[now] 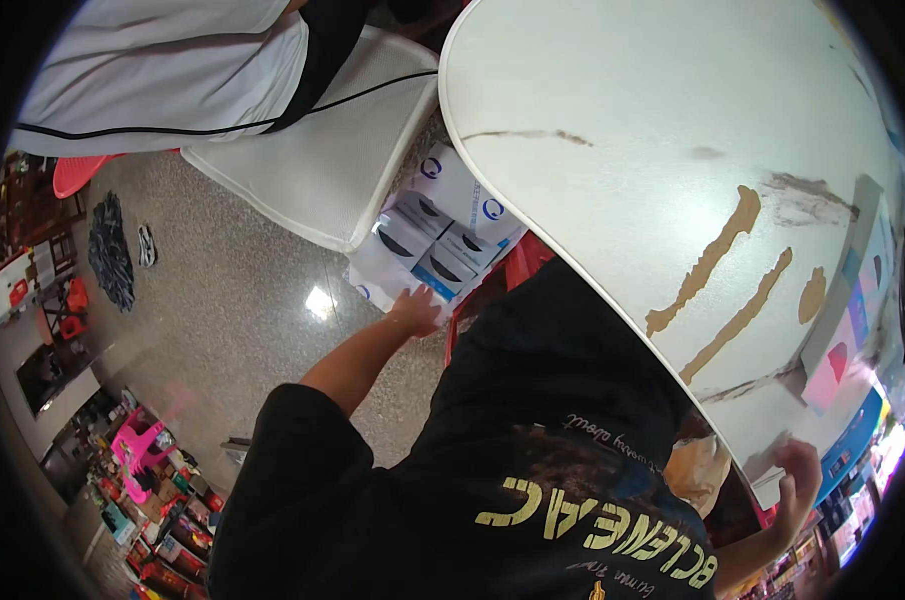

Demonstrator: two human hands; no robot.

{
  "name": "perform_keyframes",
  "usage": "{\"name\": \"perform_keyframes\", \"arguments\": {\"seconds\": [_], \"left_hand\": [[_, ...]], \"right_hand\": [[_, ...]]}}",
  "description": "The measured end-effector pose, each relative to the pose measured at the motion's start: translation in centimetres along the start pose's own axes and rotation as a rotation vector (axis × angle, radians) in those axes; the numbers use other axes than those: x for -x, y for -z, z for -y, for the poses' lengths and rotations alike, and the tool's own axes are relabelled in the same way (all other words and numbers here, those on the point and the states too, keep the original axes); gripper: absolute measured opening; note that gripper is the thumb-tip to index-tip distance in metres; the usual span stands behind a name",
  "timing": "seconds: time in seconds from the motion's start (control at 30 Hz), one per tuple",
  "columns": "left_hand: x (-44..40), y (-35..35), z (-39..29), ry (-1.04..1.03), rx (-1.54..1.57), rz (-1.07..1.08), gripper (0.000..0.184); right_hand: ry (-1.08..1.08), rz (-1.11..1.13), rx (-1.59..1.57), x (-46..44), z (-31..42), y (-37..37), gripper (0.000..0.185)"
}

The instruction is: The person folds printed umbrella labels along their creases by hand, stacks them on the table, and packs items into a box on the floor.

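Observation:
Down at the left of the table, my left hand [419,309] rests at the near edge of an open white cardboard carton [375,272]. Its fingers are apart and reach in by the small packed boxes [444,266], which are white and grey with dark half-round marks. No box is visibly lifted by it. At the table's near right edge, my right hand [797,484] is raised with loosely bent fingers. It is nearest to a small white piece [767,490] at the table edge, and nothing shows clearly in its grip.
A white round-edged table [613,90] with brown peeled streaks fills the right. A pale chair seat [298,185] stands beyond the carton, near a person in a white garment [183,75]. A black cable [373,92] crosses above the seat. Pink stool [138,445] and clutter lie lower left.

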State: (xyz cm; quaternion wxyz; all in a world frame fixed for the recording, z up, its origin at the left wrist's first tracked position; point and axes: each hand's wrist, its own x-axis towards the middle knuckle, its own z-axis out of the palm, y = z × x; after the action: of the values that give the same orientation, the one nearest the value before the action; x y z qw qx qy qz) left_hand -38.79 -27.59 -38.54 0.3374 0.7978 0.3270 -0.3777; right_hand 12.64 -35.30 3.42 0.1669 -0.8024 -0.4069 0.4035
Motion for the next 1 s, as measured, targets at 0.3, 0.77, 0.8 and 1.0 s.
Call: {"name": "perform_keyframes", "arguments": {"seconds": [0.3,0.77,0.8,1.0], "left_hand": [[11.5,21.2,-9.1,-0.495,-0.031,-1.101,0.018],[14.2,22.7,-14.5,-0.895,-0.292,-1.057,0.009],[14.1,22.7,-14.7,-0.896,-0.291,-1.057,0.009],[13.8,22.9,-15.2,-0.907,-0.307,-1.047,0.01]], "right_hand": [[0.536,0.587,-0.381,-2.4,5.9,-7.1,0.048],[0.294,0.61,-0.506,-6.0,8.0,-18.7,0.037],[0.292,0.619,-0.512,-6.0,8.0,-18.9,0.035],[0.233,0.624,-0.551,-6.1,7.5,-19.4,0.026]]}}
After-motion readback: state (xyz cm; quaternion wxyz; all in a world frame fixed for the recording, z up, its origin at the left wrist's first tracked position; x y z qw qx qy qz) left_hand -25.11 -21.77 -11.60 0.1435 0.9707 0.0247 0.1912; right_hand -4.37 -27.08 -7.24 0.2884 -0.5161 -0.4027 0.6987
